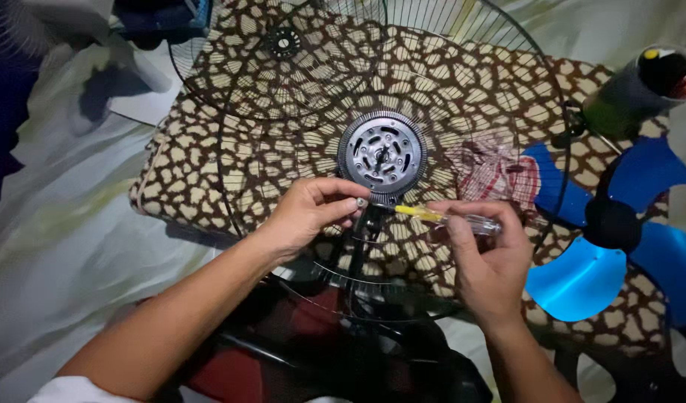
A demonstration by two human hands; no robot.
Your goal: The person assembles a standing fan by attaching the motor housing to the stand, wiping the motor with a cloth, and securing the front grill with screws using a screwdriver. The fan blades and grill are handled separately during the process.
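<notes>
Left hand (pixel 313 213) pinching the rim of the grey hub (pixel 381 154) at the wire fan guard's (pixel 462 97) centre, right hand (pixel 488 250) gripping a yellow-tipped screwdriver (pixel 447 219) pointed at it; blue fan blade (pixel 619 231) lies beside

The tip of the screwdriver (pixel 447 219) is lost against the dark stem below the grey motor plate (pixel 382 156), so what it touches cannot be told, and its clear handle is partly covered by the right hand (pixel 486 257). The blue fan blade (pixel 619 239) runs off the right edge, and the second wire guard (pixel 276 56) is cut by the top edge. Under the forearms everything is dark, a red shape (pixel 298 321) there too dim to identify.
</notes>
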